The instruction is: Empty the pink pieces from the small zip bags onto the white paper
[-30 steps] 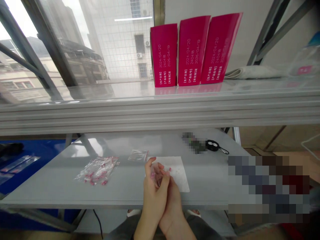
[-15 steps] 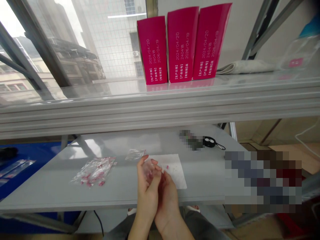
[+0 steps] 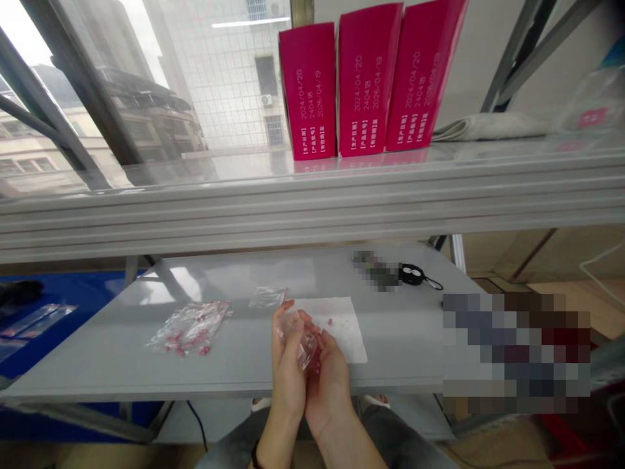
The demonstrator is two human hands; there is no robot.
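My left hand (image 3: 287,365) and my right hand (image 3: 332,378) are pressed together over the front edge of the grey table (image 3: 244,365). Between their fingers they hold a small clear plastic bag (image 3: 303,339) with tiny pink pieces inside. Just beyond the fingers lies a white paper sheet (image 3: 342,326) with a few pink pieces on it. A larger clear bag of pink pieces (image 3: 190,326) lies to the left, and a small empty clear bag (image 3: 267,297) lies behind the hands.
A grey shelf (image 3: 312,202) runs across above the table, carrying three upright magenta boxes (image 3: 364,78) and a folded white cloth (image 3: 488,125). A black key fob (image 3: 415,275) sits at the table's back right. A blue surface (image 3: 49,306) lies to the left.
The hands have drawn slightly back toward me and closed more tightly around the small bag, which now bulges between the fingers. The view has shifted a little.
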